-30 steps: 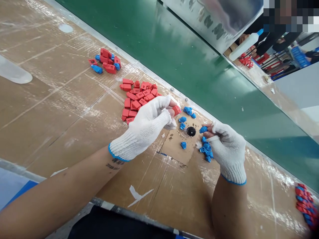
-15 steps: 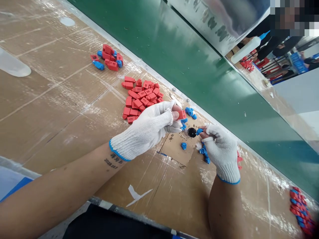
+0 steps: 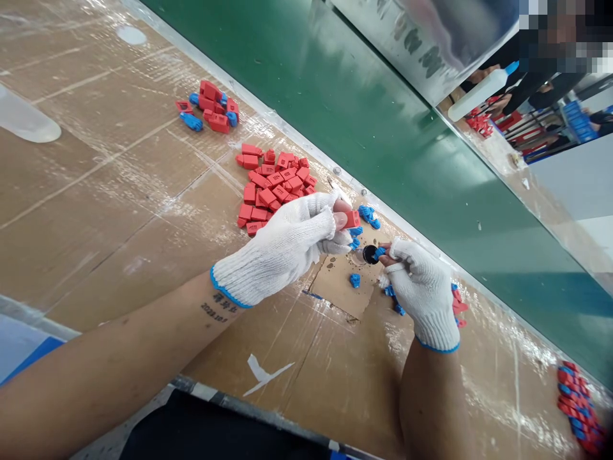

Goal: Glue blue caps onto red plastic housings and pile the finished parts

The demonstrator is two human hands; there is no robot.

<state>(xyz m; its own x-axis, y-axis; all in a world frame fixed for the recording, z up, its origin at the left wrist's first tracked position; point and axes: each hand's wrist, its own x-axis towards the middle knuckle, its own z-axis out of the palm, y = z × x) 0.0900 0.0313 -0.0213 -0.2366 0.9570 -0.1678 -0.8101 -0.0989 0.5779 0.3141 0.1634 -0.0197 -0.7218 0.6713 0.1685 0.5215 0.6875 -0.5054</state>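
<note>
Between the thumb and fingers of my gloved left hand (image 3: 292, 243) is a small red plastic block (image 3: 353, 219). My gloved right hand (image 3: 421, 287) pinches a small blue molded piece (image 3: 378, 253) at the right edge of a small round pot of black liquid (image 3: 369, 255). Whether the piece touches the liquid I cannot tell. The pot stands on a spotted cardboard sheet (image 3: 335, 287). A loose blue piece (image 3: 354, 280) lies on that sheet, and several more blue pieces (image 3: 368, 216) are around it.
Left of the sheet is a heap of red blocks (image 3: 275, 185). Mixed red and blue pieces form piles at the upper left (image 3: 215, 108) and far right (image 3: 577, 402). A green panel (image 3: 311, 115) borders the table. White scraps (image 3: 263, 375) lie near the front edge. People work beyond the panel.
My right hand has shifted slightly left, bringing the blue piece from beside the black pot to its edge. My left hand still holds the red block in nearly the same place.
</note>
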